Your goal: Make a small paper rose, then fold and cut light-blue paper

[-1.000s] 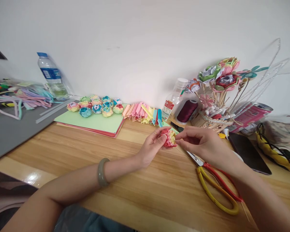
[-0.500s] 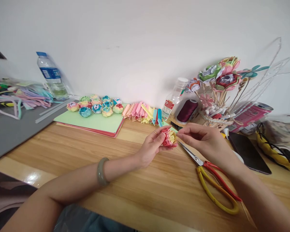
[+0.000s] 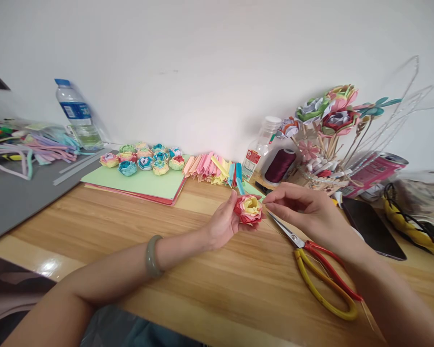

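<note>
A paper flower [image 3: 250, 209], red and pink outside with a yellow centre, rests in my left hand [image 3: 227, 222], its fingers around the base and the thumb raised beside it. Just right of the flower, my right hand [image 3: 305, 212] has thumb and index finger pinched together; what lies between the tips is too small to make out. Beneath that hand, scissors [image 3: 299, 248] with red and yellow handles lie on the wooden table [image 3: 202, 284], a thin thread near them.
Several small paper flowers [image 3: 144, 162] sit on green paper [image 3: 130, 182]. Folded strips [image 3: 210, 167], a clear bottle [image 3: 262, 144], purple thread [image 3: 280, 165], a flower basket [image 3: 318, 183] and a phone [image 3: 372, 226] stand or lie rightward. A water bottle [image 3: 77, 113] is at left.
The flower has shifted slightly left and turned, showing more of its yellow centre. My left thumb has lifted off its petals. My right hand has barely moved.
</note>
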`<state>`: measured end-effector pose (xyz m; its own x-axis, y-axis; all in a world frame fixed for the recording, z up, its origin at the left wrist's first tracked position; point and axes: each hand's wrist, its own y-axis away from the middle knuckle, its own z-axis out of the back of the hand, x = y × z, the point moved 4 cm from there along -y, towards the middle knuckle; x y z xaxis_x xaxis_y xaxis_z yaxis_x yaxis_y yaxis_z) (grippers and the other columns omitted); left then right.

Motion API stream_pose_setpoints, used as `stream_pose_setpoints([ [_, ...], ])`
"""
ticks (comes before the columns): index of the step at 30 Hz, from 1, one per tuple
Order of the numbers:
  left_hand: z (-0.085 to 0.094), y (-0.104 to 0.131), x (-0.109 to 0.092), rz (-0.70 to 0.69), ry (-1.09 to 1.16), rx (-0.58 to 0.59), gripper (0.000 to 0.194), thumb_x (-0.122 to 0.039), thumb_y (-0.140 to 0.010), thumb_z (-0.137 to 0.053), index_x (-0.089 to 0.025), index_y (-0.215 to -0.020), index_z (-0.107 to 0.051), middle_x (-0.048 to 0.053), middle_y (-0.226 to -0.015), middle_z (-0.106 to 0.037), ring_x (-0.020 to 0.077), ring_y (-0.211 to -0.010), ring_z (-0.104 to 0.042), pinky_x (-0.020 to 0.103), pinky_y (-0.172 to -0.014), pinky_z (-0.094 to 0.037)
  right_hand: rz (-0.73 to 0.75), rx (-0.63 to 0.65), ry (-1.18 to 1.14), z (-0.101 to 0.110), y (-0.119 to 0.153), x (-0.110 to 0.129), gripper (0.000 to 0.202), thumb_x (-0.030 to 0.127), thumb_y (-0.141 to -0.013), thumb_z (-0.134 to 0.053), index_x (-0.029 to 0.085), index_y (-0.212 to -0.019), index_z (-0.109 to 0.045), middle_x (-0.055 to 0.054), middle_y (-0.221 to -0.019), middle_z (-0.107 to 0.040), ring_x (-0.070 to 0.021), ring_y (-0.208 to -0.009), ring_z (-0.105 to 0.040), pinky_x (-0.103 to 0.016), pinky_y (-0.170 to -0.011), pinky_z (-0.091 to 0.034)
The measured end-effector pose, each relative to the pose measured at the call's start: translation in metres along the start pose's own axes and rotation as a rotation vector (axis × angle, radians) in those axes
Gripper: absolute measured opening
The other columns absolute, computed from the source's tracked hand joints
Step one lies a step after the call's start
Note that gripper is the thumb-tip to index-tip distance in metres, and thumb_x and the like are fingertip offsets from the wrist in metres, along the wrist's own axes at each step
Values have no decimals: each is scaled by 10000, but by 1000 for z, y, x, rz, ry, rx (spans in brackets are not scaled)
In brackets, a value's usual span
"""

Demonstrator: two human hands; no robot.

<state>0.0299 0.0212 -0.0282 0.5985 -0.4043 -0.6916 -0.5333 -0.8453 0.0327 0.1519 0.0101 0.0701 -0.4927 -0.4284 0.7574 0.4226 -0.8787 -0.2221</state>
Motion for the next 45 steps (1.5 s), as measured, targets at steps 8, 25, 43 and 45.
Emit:
stream_pose_setpoints([
  [8, 1, 2, 0, -59, -14, -46, 526, -615, -729, -550, -127, -907, -628, 40, -738, -663, 99, -588, -611, 217, -570, -530, 135, 31, 170, -11, 5, 9, 164, 264, -849, -519, 193, -806, -660, -1, -664, -537, -81, -538, -449, -206, -457, -334],
  [25, 0, 6, -7, -240, -124, -100, 449, -524, -681, -668, -219, -992, -559, 1, -904, -600, 102, -726, -605, 261, -682, -521, 168, -97, 387, -11, 4, 3, 129, 257, -824, -544, 180, -813, -646, -1, -631, -518, -99, -534, -464, -235, -481, -362],
  [43, -5, 7, -5, -249, -191, -67, 487, -566, -702, -627, -210, -1006, -493, -6, -762, -606, 107, -628, -595, 203, -512, -478, 126, -156, 376, -14, 5, 6, 154, 225, -800, -529, 186, -687, -626, 7, -571, -505, -91, -497, -448, -228, -458, -355],
  [45, -4, 7, -4, -257, -197, -65, 494, -578, -705, -614, -211, -1010, -491, -5, -794, -606, 100, -630, -591, 202, -515, -481, 174, -163, 399, -16, 6, 8, 145, 207, -803, -527, 183, -699, -625, 8, -578, -500, -88, -497, -440, -228, -458, -350],
])
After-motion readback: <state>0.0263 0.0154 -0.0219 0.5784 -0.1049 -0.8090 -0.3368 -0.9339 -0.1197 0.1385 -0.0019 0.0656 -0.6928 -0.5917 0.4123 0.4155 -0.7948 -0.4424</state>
